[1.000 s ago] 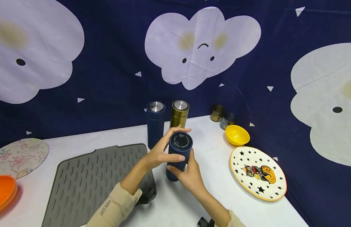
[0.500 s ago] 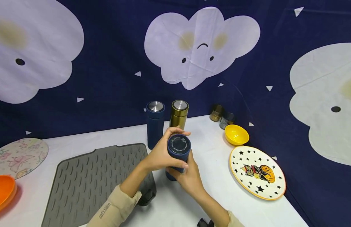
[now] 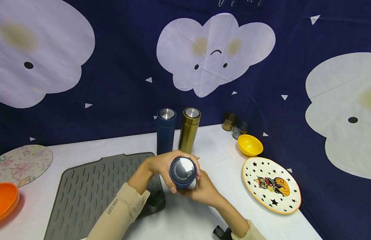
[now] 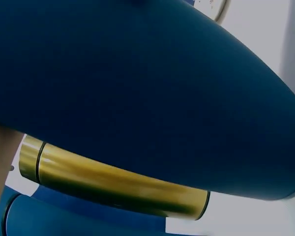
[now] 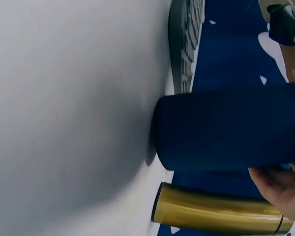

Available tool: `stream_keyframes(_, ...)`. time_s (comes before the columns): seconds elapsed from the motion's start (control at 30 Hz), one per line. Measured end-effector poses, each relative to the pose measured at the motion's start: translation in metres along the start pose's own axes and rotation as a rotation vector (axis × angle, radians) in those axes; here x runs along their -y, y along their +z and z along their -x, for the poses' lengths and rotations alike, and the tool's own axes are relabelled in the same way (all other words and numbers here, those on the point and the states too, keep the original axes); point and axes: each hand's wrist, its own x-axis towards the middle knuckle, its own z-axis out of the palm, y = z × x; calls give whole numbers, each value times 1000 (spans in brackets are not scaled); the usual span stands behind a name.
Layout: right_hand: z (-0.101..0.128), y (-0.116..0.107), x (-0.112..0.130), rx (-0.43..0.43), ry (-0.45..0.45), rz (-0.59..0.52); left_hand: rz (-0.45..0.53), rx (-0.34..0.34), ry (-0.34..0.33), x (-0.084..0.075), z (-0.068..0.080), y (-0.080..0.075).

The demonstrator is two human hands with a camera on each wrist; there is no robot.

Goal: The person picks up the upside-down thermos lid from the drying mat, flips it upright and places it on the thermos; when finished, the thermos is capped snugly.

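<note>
Both our hands wrap one dark blue flask (image 3: 183, 172): our left hand (image 3: 160, 166) curls its fingers round the upper part from the left, and our right hand (image 3: 204, 191) grips the body from below and the right. The flask is upright above the white table (image 3: 203, 216), its round end, shiny with a ring of print, turned up toward the head camera; in the right wrist view its other end (image 5: 160, 130) seems to meet the table. It sits just right of the grey ribbed mat (image 3: 92, 190).

Behind the flask, near the backdrop, stand a second blue flask (image 3: 165, 130) and a gold flask (image 3: 189, 129), upright and side by side, each with a steel top. Farther right lie a yellow bowl (image 3: 249, 145), two small jars (image 3: 235, 125) and a star-patterned plate (image 3: 270, 184). At the far left we see a flowered round mat (image 3: 21, 161) and an orange bowl (image 3: 3, 200). A dark blue cloth with pale clouds (image 3: 213, 53) hangs behind it all.
</note>
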Motion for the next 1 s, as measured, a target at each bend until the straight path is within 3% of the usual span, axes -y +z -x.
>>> stream_keyframes(0.07, -1, 1, -1, -4, 1, -2, -16, -32, -9, 0, 4, 1)
stream_keyframes(0.1, -1, 1, -2, -11, 4, -2, -25, -80, -22, -1, 7, 3)
stream_keyframes(0.2, -6, -2, -5, -72, 13, 0, -90, -349, -120, -5, 22, 16)
stream_keyframes(0.3, -20, -17, -11, -205, 96, -8, -146, -631, -216, -7, 45, 33)
stream_keyframes(0.37, -36, -34, -18, -312, 184, -27, -179, -736, -244, -7, 61, 42)
stream_keyframes(0.5, -74, -70, -41, -456, 329, -9, -271, -827, -253, -5, 91, 58)
stream_keyframes(0.63, -97, -91, -70, -482, 391, 51, -372, -901, -301, -3, 112, 70)
stream_keyframes(0.8, -102, -105, -92, -485, 467, 69, -431, -933, -326, -2, 121, 73)
stream_keyframes(1.0, -104, -111, -93, -438, 509, 50, -475, -947, -366, -5, 121, 64)
